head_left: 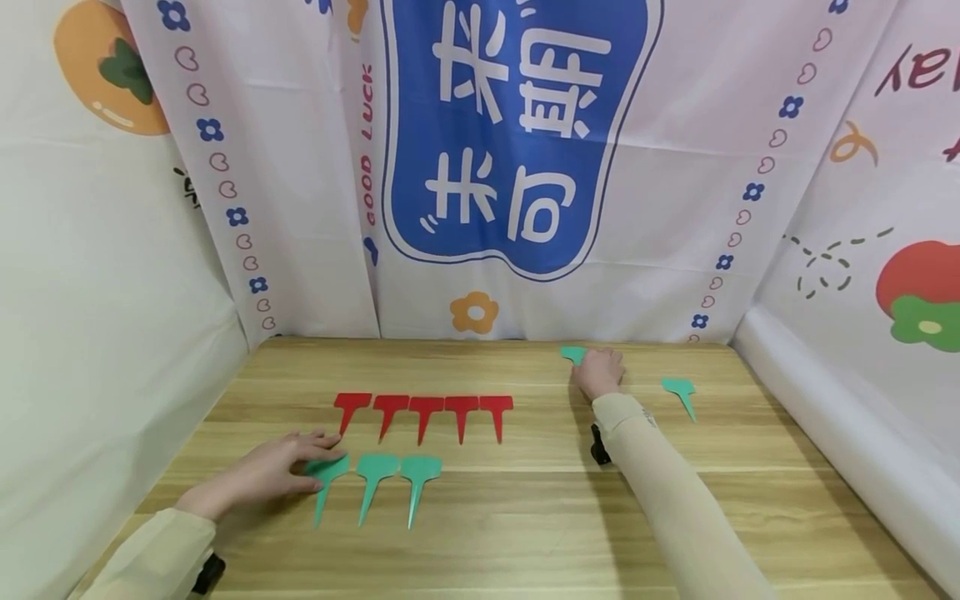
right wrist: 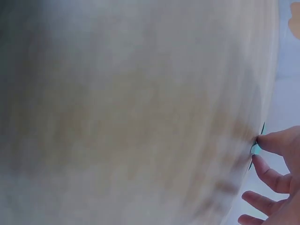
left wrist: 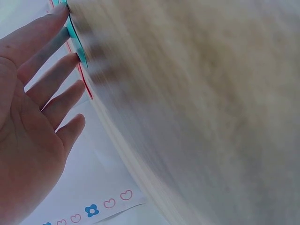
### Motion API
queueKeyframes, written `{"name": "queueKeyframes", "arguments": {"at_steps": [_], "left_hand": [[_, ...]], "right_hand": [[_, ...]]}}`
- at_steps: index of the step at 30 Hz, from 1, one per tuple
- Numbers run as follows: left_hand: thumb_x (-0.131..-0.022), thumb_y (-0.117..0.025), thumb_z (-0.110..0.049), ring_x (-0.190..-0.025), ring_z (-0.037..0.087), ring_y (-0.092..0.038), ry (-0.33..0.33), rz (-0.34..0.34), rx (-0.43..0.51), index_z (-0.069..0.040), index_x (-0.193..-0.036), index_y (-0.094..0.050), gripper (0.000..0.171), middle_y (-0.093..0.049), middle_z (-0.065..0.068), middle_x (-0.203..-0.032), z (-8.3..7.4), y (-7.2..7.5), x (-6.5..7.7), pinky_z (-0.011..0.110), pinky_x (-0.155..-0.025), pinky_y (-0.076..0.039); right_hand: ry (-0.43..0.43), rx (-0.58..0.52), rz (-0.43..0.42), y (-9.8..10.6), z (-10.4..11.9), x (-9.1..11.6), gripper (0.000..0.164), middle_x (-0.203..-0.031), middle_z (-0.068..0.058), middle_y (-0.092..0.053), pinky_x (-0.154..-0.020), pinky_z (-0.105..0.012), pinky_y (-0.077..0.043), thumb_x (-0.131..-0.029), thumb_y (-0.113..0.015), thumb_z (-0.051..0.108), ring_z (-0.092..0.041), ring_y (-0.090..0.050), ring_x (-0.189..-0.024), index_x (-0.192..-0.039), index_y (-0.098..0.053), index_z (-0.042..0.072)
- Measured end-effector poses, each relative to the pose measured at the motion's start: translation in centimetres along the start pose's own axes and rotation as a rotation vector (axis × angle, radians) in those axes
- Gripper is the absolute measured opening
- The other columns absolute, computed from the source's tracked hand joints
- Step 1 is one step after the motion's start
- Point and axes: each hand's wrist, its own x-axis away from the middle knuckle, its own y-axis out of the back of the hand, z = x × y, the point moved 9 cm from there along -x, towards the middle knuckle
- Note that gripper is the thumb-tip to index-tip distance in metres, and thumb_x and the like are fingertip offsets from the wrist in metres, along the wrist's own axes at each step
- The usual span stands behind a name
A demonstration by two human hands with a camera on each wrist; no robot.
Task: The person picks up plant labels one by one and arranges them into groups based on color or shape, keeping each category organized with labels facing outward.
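At the left, my left hand (head_left: 281, 468) rests with extended fingers on the leftmost green T-shaped plant label (head_left: 321, 498). In the left wrist view the fingers (left wrist: 51, 79) are spread, their tips at the green label's edge (left wrist: 77, 40). Two more green plant labels, a middle one (head_left: 373, 475) and a right one (head_left: 417, 477), lie beside it. Near the table's back edge my right hand (head_left: 600, 372) pinches another green plant label (head_left: 572, 353) between thumb and forefinger; its stem is hidden in the head view. The right wrist view shows this label (right wrist: 255, 149) between the two fingertips.
Behind the green row lies a row of several red plant labels (head_left: 426, 408). A separate green plant label (head_left: 681, 390) lies at the right, beyond my right hand. Printed white cloth (head_left: 315, 250) hangs around the wooden table (head_left: 525, 533) at the back and sides.
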Motion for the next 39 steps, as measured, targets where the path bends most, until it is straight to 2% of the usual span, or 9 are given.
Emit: {"name": "queueKeyframes", "arguments": {"at_steps": [4,7,11,23,27,31,39], "left_hand": [[-0.083,-0.071,-0.029,-0.135,0.045,-0.034,0.001,-0.002,-0.001,-0.012,-0.129,-0.060,0.051,-0.048,0.014,-0.142,0.06,0.02,0.00,0.066,-0.106,-0.023],[-0.083,-0.071,-0.031,-0.135,0.045,-0.034,-0.006,0.000,-0.003,-0.011,-0.129,-0.060,0.052,-0.048,0.014,-0.142,-0.06,0.08,0.00,0.066,-0.106,-0.023],[-0.083,-0.070,-0.033,-0.134,0.046,-0.034,-0.021,0.002,-0.006,-0.010,-0.130,-0.059,0.053,-0.048,0.016,-0.142,-0.38,0.19,0.01,0.066,-0.105,-0.023],[-0.083,-0.071,-0.033,-0.135,0.045,-0.033,0.004,0.007,-0.002,-0.010,-0.130,-0.059,0.053,-0.047,0.015,-0.143,-0.21,0.12,-0.02,0.065,-0.107,-0.021],[-0.083,-0.071,-0.029,-0.136,0.044,-0.031,0.021,0.014,0.011,-0.010,-0.130,-0.059,0.052,-0.046,0.014,-0.144,-0.10,0.01,0.05,0.065,-0.108,-0.019],[-0.083,-0.071,-0.028,-0.136,0.044,-0.032,0.009,0.006,-0.002,-0.009,-0.130,-0.059,0.052,-0.047,0.015,-0.144,-0.22,0.07,0.02,0.064,-0.108,-0.021],[-0.083,-0.071,-0.033,-0.134,0.046,-0.034,-0.019,-0.007,-0.010,-0.009,-0.130,-0.059,0.054,-0.048,0.016,-0.142,-0.59,0.22,-0.11,0.065,-0.106,-0.023]], "right_hand": [[-0.013,-0.037,-0.012,0.37,-0.14,0.31,0.027,-0.106,-0.028,-0.051,-0.083,-0.051,-0.044,-0.090,-0.055,0.025,-0.042,-0.044,-0.102,-0.085,-0.060,-0.002],[-0.020,-0.067,-0.024,0.58,-0.23,0.59,0.022,-0.105,-0.028,-0.049,-0.084,-0.052,-0.043,-0.088,-0.055,0.021,-0.042,-0.043,-0.102,-0.077,-0.057,0.001],[-0.028,-0.094,-0.027,0.62,-0.30,0.75,0.020,-0.109,-0.029,-0.048,-0.086,-0.053,-0.042,-0.087,-0.056,0.019,-0.043,-0.040,-0.106,-0.080,-0.057,0.000],[-0.044,-0.115,0.015,0.85,-0.52,0.84,0.020,-0.112,-0.030,-0.047,-0.085,-0.051,-0.042,-0.085,-0.060,0.017,-0.043,-0.039,-0.108,-0.088,-0.061,-0.002],[-0.040,-0.119,0.024,0.88,-0.55,1.01,0.017,-0.113,-0.030,-0.048,-0.084,-0.051,-0.043,-0.085,-0.060,0.017,-0.043,-0.039,-0.108,-0.080,-0.059,0.000],[-0.039,-0.133,0.021,0.97,-0.65,0.98,0.017,-0.112,-0.029,-0.048,-0.085,-0.052,-0.043,-0.083,-0.060,0.015,-0.042,-0.038,-0.108,-0.072,-0.053,0.004],[-0.032,-0.147,0.012,0.95,-0.99,0.78,0.020,-0.107,-0.027,-0.049,-0.084,-0.051,-0.044,-0.081,-0.062,0.016,-0.042,-0.039,-0.107,-0.070,-0.049,0.006]]}}
